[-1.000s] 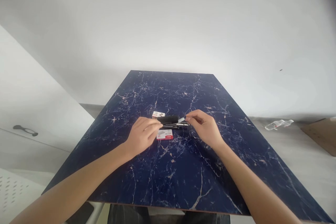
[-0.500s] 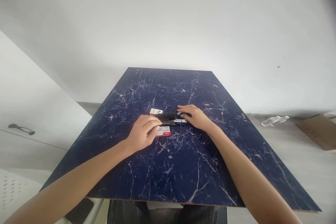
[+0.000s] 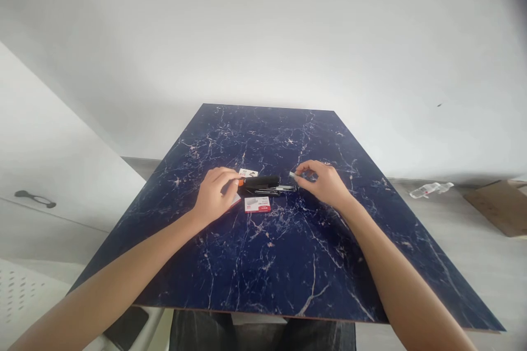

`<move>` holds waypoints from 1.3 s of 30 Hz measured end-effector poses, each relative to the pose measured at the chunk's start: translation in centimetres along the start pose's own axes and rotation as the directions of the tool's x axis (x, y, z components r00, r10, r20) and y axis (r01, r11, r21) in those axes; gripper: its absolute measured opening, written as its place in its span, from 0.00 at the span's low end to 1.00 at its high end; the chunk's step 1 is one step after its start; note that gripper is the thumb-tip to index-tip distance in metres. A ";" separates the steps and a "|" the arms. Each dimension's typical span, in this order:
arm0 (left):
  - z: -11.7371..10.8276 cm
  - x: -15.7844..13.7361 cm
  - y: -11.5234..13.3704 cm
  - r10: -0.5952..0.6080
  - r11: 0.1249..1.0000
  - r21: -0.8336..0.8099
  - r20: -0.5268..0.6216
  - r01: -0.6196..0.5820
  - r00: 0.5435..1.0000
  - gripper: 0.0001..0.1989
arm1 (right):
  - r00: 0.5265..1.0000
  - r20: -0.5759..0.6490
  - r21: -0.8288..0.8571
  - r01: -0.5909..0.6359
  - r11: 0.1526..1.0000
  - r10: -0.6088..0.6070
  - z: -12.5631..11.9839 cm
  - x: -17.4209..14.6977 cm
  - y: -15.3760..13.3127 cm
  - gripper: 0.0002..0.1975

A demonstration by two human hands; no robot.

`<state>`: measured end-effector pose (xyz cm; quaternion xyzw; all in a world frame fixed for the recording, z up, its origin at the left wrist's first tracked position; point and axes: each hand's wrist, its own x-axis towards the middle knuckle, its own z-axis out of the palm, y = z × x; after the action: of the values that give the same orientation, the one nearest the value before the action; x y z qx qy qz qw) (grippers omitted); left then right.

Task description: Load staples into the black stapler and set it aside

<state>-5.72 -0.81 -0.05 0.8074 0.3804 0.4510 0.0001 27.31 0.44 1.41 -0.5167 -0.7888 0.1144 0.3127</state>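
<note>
A black stapler (image 3: 263, 182) with an orange end lies on the table with its metal tray (image 3: 284, 188) showing at the right. My left hand (image 3: 216, 192) is closed, thumb and fingers pinching the orange end. To the right of the stapler my right hand (image 3: 323, 180) pinches a small silvery strip of staples (image 3: 292, 175) between thumb and fingertips. In front of the stapler is a red and white staple box (image 3: 257, 204). Behind it lies a white printed card or box (image 3: 248, 173), partly covered. A red and white edge (image 3: 236, 199) peeks out beside my left hand.
The dark blue marbled table (image 3: 263, 263) meets a pale wall at its far side. On the floor to the right are a clear plastic bottle (image 3: 426, 191) and a cardboard box (image 3: 500, 205). A white cabinet with a dark handle (image 3: 35, 198) stands at the left.
My right hand has drawn back to the right, away from the stapler, with the staple strip now plainly in its fingertips. My left hand has shifted slightly left and away, uncovering the staple box.
</note>
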 end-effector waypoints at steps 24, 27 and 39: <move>0.5 -0.1 -0.3 -0.093 0.994 -0.039 0.199 0.103 0.976 0.08 | 0.973 0.184 -0.053 0.154 0.987 -0.142 1.6 -1.1 -1.9 0.11; 0.5 0.0 -0.3 -0.089 0.995 -0.033 0.200 0.098 0.976 0.08 | 0.978 0.176 -0.023 0.115 0.993 -0.109 1.6 -1.2 -2.2 0.11; 0.4 0.1 -0.1 -0.059 0.998 -0.024 0.179 0.064 0.982 0.09 | 0.993 0.102 0.067 -0.065 0.996 0.058 2.3 -0.9 -2.2 0.11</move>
<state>-5.48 -0.57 -0.26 0.8324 0.3968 0.3822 0.0601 24.50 -1.04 0.40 -0.5231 -0.7826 0.1774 0.2871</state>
